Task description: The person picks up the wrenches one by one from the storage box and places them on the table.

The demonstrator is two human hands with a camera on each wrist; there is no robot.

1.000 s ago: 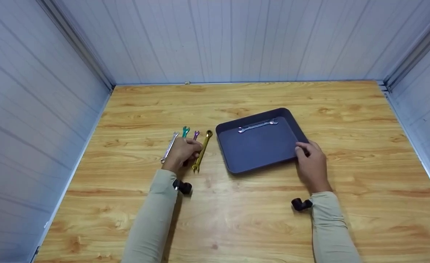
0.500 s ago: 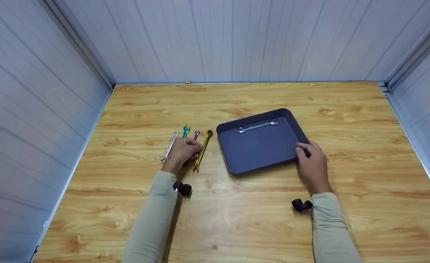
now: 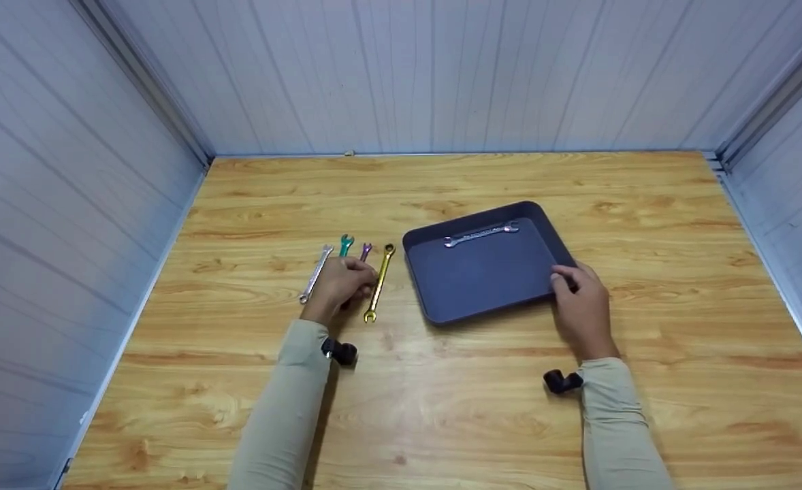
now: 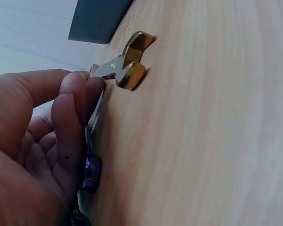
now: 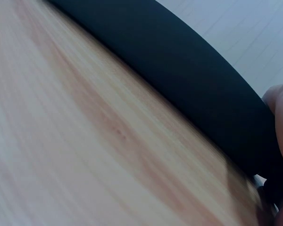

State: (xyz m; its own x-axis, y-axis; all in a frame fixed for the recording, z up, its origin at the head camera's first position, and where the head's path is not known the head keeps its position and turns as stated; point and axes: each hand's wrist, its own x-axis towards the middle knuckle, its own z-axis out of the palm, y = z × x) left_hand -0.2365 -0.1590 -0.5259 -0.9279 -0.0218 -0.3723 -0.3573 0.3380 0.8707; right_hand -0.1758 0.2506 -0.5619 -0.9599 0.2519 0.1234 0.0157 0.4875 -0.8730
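Observation:
My left hand point(image 3: 344, 280) is at the row of wrenches left of the tray. Its fingertips pinch the shaft of the gold combination wrench point(image 3: 379, 289), whose open end point(image 4: 132, 61) points toward the left wrist camera. Beneath and beside that hand lie a purple wrench point(image 3: 366, 250) and a green wrench point(image 3: 346, 245), both partly hidden. A silver wrench point(image 3: 317, 272) lies to the hand's left. My right hand point(image 3: 583, 306) grips the near right corner of the dark grey tray point(image 3: 483, 279), thumb at the rim. Inside the tray, near its back wall, rests a silver open-ended wrench point(image 3: 481, 235).
The wood-grain table point(image 3: 442, 408) runs back to a white panelled wall point(image 3: 442, 75), with more panels at both sides. In the right wrist view, the tray's dark outer wall point(image 5: 179, 75) stands on the tabletop.
The gold wrench has turned slightly about its length, and its near open end now shows flatter and a little farther right. Both hands and the tray stay in place.

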